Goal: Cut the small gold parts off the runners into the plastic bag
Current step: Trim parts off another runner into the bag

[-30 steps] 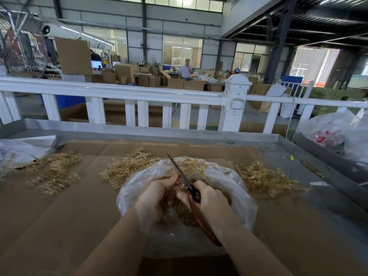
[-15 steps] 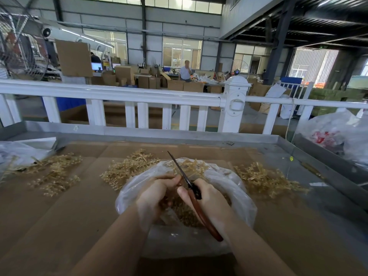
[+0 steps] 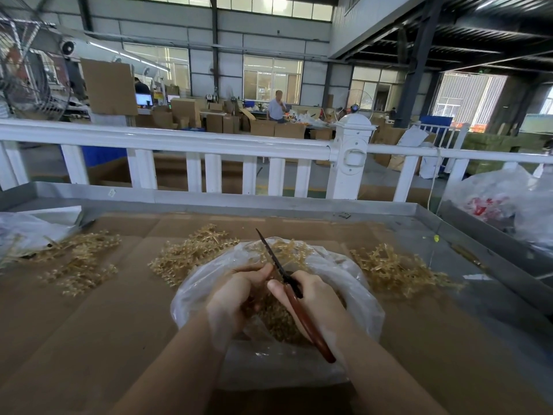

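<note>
Curled over the mouth of the plastic bag (image 3: 353, 283), the left hand (image 3: 232, 298) pinches something at its fingertips against the blade, though what it holds is too hidden to make out. Its forearm rises from below the bag, the wrist inside the rim. Just right of it, the right hand (image 3: 314, 301) grips a pair of cutters (image 3: 294, 298) with a reddish-brown handle, the dark blade pointing up and away over the bag. Cut gold parts (image 3: 275, 316) lie heaped inside the bag under both hands.

Left of the bag sit two piles of gold runners (image 3: 80, 259), one well apart, the other (image 3: 191, 253) touching the bag's edge. Right of the bag is another pile (image 3: 395, 268). Bare cardboard (image 3: 89, 339) spreads on either side of the bag, bounded beyond by the tray wall (image 3: 239, 202) and a white railing (image 3: 179, 139).
</note>
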### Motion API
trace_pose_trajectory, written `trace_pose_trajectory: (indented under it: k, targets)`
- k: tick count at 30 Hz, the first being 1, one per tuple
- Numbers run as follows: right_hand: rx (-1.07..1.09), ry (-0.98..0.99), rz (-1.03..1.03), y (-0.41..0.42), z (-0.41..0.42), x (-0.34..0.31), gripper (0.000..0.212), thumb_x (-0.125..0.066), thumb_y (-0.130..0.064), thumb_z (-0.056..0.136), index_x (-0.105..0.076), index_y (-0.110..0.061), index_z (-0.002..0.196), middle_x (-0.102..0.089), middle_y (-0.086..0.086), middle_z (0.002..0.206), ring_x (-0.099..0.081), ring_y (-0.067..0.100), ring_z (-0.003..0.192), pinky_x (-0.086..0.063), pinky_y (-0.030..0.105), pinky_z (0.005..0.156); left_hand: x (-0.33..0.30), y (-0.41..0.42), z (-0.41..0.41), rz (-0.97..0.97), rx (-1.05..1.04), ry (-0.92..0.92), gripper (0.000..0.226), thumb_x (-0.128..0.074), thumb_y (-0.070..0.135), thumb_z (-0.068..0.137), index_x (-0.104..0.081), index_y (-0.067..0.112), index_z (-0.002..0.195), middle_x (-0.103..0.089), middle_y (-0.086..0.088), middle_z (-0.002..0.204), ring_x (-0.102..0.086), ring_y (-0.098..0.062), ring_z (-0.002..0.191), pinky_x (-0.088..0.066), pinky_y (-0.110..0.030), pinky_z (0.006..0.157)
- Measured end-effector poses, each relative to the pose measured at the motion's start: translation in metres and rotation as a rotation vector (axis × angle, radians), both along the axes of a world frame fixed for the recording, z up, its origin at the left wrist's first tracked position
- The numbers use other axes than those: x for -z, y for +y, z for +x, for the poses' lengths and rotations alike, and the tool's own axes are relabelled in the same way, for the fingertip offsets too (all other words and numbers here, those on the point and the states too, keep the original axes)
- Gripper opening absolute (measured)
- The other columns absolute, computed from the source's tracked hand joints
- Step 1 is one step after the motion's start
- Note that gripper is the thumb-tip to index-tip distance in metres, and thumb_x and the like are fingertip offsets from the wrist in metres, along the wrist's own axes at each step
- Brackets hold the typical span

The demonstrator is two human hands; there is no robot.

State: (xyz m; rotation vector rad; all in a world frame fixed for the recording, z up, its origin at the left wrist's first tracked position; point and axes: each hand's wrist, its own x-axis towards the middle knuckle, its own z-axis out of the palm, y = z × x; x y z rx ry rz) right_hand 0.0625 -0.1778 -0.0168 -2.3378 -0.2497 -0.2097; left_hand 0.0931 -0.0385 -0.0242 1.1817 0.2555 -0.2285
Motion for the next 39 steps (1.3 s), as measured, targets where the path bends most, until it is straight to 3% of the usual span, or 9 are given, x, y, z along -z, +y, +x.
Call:
trace_pose_trajectory:
  k: [5,9,18,23,27,29,33,36,39]
  targets:
    - [-0.015,0.005,0.06,0.002,-0.001,-0.001,0.041,-0.053,-0.057,0.088,-0.061,-0.018,0.1,-0.066,-0.005,0.093,-0.061,0.008,0.086,-0.047,0.019,0.077,0.003,0.003,0.004,0.053,-0.002,-0.045,0.032,-0.072,0.015,0.082,-0.067,0.003,0.111,-0.067,-0.01,0.091,-0.058,-0.019,0.07,-0.041,-0.02,0.041]
    - [-0.022,0.065,0.109,0.003,-0.002,-0.004,0.046,-0.05,-0.058,0.088,-0.059,-0.018,0.108,-0.066,-0.004,0.101,-0.061,0.01,0.093,-0.048,0.025,0.086,0.004,0.0,0.004,0.046,0.015,-0.061,0.03,-0.072,0.014,0.082,-0.067,-0.001,0.109,-0.068,-0.019,0.099,-0.06,-0.03,0.089,-0.048,-0.037,0.077]
    - [-0.01,0.056,0.051,0.0,-0.001,-0.004,0.043,-0.052,-0.055,0.09,-0.063,-0.016,0.105,-0.067,-0.002,0.097,-0.062,0.01,0.09,-0.048,0.022,0.081,0.005,-0.003,-0.002,0.063,0.028,-0.041,0.031,-0.069,0.016,0.085,-0.065,0.002,0.112,-0.066,-0.005,0.086,-0.057,-0.015,0.072,-0.038,-0.021,0.043]
    - [-0.012,0.041,0.062,-0.003,0.0,-0.001,0.042,-0.054,-0.057,0.087,-0.065,-0.019,0.103,-0.067,-0.007,0.092,-0.061,0.002,0.085,-0.044,0.01,0.07,0.006,-0.003,-0.006,0.046,0.012,-0.056,0.007,-0.069,0.014,0.084,-0.066,0.011,0.09,-0.067,-0.003,0.078,-0.058,-0.014,0.07,-0.038,-0.019,0.039]
    - [0.039,0.029,0.16,-0.008,-0.002,0.002,0.037,-0.054,-0.06,0.086,-0.059,-0.028,0.106,-0.065,-0.013,0.097,-0.059,-0.002,0.089,-0.044,0.013,0.076,0.011,0.004,-0.012,0.084,-0.034,-0.11,0.008,-0.068,0.016,0.087,-0.067,0.009,0.09,-0.065,-0.006,0.077,-0.058,-0.015,0.063,-0.043,-0.021,0.043]
    - [0.052,0.005,0.164,-0.009,-0.003,0.005,0.034,-0.056,-0.059,0.085,-0.059,-0.03,0.104,-0.065,-0.013,0.093,-0.06,-0.001,0.087,-0.046,0.016,0.077,0.015,0.005,-0.016,0.092,-0.035,-0.157,0.009,-0.067,0.017,0.087,-0.066,0.009,0.088,-0.064,-0.009,0.079,-0.058,-0.018,0.066,-0.047,-0.028,0.054]
    - [0.064,-0.1,0.148,-0.007,-0.006,0.007,0.025,-0.065,-0.044,0.086,-0.061,-0.03,0.106,-0.064,-0.017,0.093,-0.056,-0.007,0.089,-0.041,0.004,0.074,0.014,0.0,-0.022,0.061,-0.001,-0.222,0.007,-0.067,0.014,0.086,-0.067,0.009,0.08,-0.07,-0.017,0.084,-0.066,-0.027,0.08,-0.054,-0.04,0.081]
    - [0.027,-0.046,0.29,-0.005,-0.004,0.003,0.023,-0.07,-0.03,0.085,-0.064,-0.026,0.106,-0.067,-0.012,0.097,-0.06,-0.005,0.091,-0.044,0.006,0.079,0.012,0.001,-0.023,0.046,0.044,-0.272,0.01,-0.069,0.016,0.08,-0.069,0.007,0.084,-0.071,-0.02,0.09,-0.068,-0.03,0.085,-0.057,-0.037,0.078]
    - [-0.009,-0.001,0.43,-0.004,-0.002,-0.003,0.021,-0.076,-0.019,0.078,-0.066,-0.028,0.094,-0.069,-0.012,0.086,-0.061,-0.011,0.084,-0.044,0.003,0.07,0.011,0.004,-0.024,0.053,0.083,-0.272,0.017,-0.073,0.025,0.071,-0.073,0.013,0.084,-0.073,-0.016,0.094,-0.071,-0.027,0.088,-0.055,-0.033,0.074]
